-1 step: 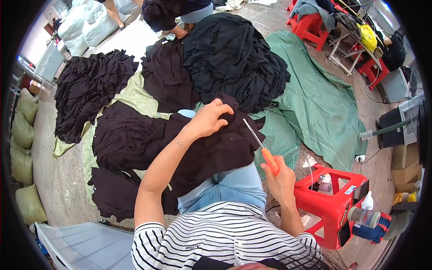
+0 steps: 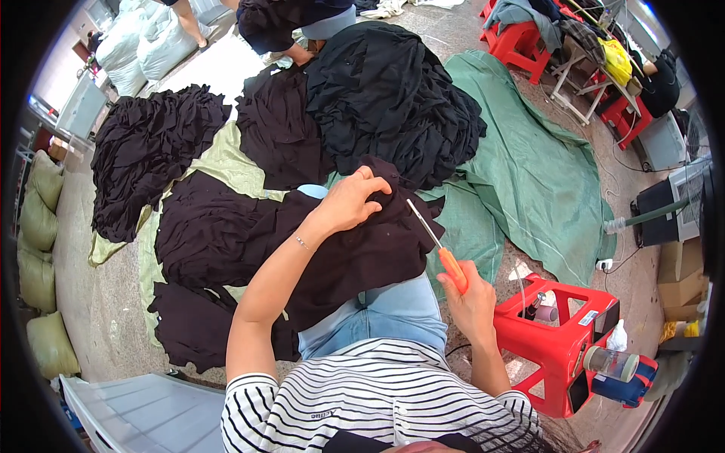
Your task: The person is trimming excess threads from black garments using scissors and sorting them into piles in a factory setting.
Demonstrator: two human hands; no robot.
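Observation:
A dark brown garment piece lies across my lap. My left hand pinches its upper part, fingers curled into the cloth. In my right hand is a slim tool with an orange handle and a thin metal shaft, like a screwdriver; its exact kind I cannot make out. The shaft points up and left, its tip close to the right side of the cloth. Whether the tip touches the fabric cannot be told. Blue jeans show below the garment.
Heaps of brown cloth and a large black cloth heap lie ahead. Green sheeting spreads to the right. A red stool stands beside my right arm. Another person's hand reaches to the far heap. Stuffed sacks line the left.

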